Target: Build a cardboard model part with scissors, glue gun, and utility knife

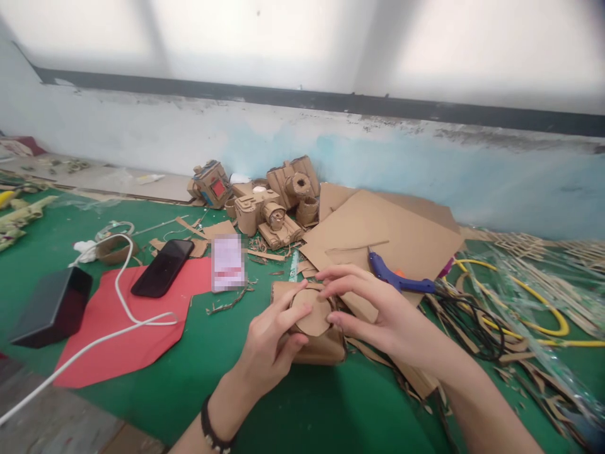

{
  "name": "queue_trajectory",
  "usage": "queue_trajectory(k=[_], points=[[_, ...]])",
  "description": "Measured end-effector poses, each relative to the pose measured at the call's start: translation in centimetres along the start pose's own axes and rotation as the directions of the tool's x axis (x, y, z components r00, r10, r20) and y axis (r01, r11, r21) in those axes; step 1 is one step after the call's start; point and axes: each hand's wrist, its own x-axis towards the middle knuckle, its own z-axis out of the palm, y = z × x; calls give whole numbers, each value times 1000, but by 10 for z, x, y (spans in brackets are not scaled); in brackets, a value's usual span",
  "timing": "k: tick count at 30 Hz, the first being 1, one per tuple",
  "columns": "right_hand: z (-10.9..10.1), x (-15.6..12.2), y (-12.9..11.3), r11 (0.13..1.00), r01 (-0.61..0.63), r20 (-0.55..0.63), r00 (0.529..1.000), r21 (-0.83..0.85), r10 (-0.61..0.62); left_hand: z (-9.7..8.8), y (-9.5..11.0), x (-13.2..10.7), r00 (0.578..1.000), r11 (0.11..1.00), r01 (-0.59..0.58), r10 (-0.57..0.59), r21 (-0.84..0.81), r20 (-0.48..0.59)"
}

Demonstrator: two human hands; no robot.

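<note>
Two bare hands were pictured closed on a small cardboard box [321, 352] resting on the green table cover [189, 372]. The left hand [267, 347] was wrapped round the box's near-left side, with its thumb laid across a rounded cardboard disc [309, 313] sitting on top. The right hand [378, 315] was pinched on the disc's right edge, its fingertips [331, 277] spread over the far rim. The disc was thus held directly between the fingers of both hands, touching the box beneath. Whether any glue lay under it could not be told.

It was judged that the disc could be pushed off-centre or creased if pressure from the two sides were uneven, since it was gripped only at its edges. A blue glue gun [397, 279] lay just beyond the right fingertips on loose cardboard sheets [387, 233]. Dark cables [467, 321] were tangled to the right of that hand, and a snagged cable could be dragged across the work. Cardboard strips [378, 356] scattered beneath the right fingers could be trapped under the box, leaving it tilted.

Well to the left of the left fingers, a phone [163, 268] lay on a red paper sheet [123, 340] crossed by a white cable [123, 296]. Finished cardboard models [274, 208] stood far beyond the fingertips, against the wall.
</note>
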Motion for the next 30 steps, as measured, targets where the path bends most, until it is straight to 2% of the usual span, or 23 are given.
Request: queue_trajectory(k=[3, 5, 7, 11, 14, 16, 30], points=[[-1, -3, 1, 999, 24, -91, 995, -48, -29, 0, -1, 0, 1000, 1000, 5, -5, -7, -2], [-3, -4, 0, 997, 29, -69, 997, -67, -33, 0, 0, 1, 1000, 1000, 5, -6, -25, -10], [-3, -1, -2, 997, 35, 2, 999, -73, -35, -1, 4, 3, 999, 998, 27, -28, -50, -27], [-1, 9, -1, 996, 23, 104, 994, -85, -14, -2, 18, 9, 974, 974, 209, -215, -93, -69], [3, 13, 2, 996, 28, 122, 992, -88, -17, -2, 29, 13, 918, 906, 371, -391, -204, -64], [5, 12, 4, 996, 44, 105, 994, -73, -37, -1, 34, 16, 889, 859, 433, -457, -273, -29], [17, 5, 2, 996, 88, 22, 996, 7, -88, -4, 41, 27, 820, 751, 552, -568, -361, 72]])
